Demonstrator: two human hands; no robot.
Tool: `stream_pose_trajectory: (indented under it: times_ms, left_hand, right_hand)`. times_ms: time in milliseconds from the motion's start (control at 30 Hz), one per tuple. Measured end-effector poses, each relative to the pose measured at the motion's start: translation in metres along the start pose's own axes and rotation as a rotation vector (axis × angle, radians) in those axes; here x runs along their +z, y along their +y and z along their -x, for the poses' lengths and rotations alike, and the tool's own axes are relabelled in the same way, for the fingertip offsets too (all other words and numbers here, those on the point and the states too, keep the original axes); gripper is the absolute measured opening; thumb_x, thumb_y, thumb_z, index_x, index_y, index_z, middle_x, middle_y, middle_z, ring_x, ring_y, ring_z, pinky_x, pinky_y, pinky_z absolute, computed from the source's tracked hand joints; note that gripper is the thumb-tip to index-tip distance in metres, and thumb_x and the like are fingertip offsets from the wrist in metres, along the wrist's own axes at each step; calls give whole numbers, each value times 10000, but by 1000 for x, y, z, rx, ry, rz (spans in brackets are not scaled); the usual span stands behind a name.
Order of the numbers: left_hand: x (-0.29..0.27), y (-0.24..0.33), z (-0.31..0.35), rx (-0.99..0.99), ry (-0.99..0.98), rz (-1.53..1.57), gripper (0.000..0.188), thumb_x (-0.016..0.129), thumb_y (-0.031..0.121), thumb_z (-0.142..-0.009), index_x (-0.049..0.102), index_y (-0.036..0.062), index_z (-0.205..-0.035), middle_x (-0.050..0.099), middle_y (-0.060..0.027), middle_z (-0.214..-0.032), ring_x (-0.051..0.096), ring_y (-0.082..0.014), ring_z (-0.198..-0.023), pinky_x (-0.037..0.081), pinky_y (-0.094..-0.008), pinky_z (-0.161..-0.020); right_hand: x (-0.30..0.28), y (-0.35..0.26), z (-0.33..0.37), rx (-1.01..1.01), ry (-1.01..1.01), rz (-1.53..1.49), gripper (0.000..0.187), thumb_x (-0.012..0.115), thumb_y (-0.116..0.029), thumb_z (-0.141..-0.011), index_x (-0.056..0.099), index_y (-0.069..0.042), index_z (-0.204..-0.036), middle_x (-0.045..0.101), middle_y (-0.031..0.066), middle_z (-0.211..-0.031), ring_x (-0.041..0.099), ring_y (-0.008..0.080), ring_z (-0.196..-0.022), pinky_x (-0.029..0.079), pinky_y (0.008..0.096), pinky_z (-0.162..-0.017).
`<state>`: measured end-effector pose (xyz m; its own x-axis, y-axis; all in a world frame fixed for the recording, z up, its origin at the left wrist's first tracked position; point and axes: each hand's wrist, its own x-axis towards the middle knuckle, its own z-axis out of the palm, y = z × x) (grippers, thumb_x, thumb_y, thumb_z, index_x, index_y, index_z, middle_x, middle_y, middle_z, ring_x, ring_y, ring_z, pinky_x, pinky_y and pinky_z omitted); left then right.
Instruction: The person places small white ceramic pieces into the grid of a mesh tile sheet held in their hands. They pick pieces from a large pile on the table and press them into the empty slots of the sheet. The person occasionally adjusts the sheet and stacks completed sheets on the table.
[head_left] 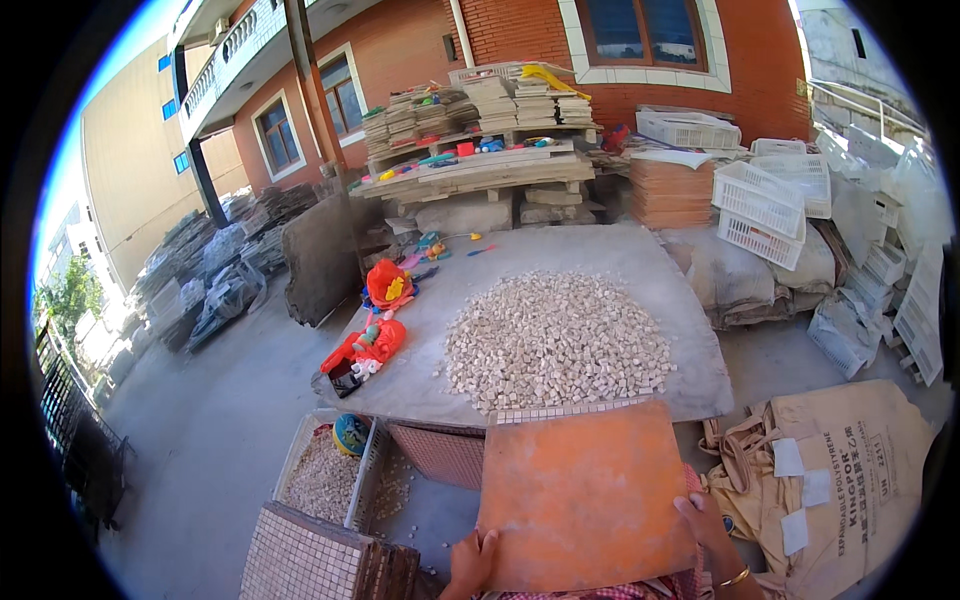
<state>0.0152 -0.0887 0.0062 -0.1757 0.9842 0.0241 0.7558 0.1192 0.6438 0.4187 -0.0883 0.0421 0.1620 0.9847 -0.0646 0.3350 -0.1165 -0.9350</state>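
An orange flat board with a worn, scuffed face is tilted up in front of me. My left hand grips its lower left edge, thumb along the rim. At its right edge my right hand holds on, with a gold-coloured bangle on that wrist. The board's far edge rests by a grey slab table. Piled on that table are many small pale stone cubes. A thin row of tiles shows just beyond the board's far edge. Fingers under the board are hidden.
Left of the board, a white crate holds more cubes and a colourful ball. Gridded tile sheets are stacked nearer me. A beige sack lies right. Red bags with toys sit on the table; stacked boards stand behind.
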Motion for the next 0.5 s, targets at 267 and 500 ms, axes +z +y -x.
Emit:
stream_pose_trajectory:
  times_ms: [267, 500]
  left_hand:
    - [12, -1, -44, 45, 86, -165, 519, 512, 505, -898, 633, 17, -771, 641, -238, -694, 621, -441, -629, 484, -544, -586]
    - [19, -3, -55, 25, 87, -357, 453, 513, 485, -897, 653, 72, -773, 652, -212, -688, 642, -411, -628, 497, -522, -565]
  right_hand:
    - [16, 20, -39, -80, 33, 186, 451, 594, -354, -886, 494, 3, -629, 446, 13, -555, 415, 90, -533, 353, 319, -483]
    - [16, 24, -44, -181, 27, 438, 515, 569, -427, -892, 544, 28, -653, 515, 174, -571, 495, 271, -500, 407, 407, -520]
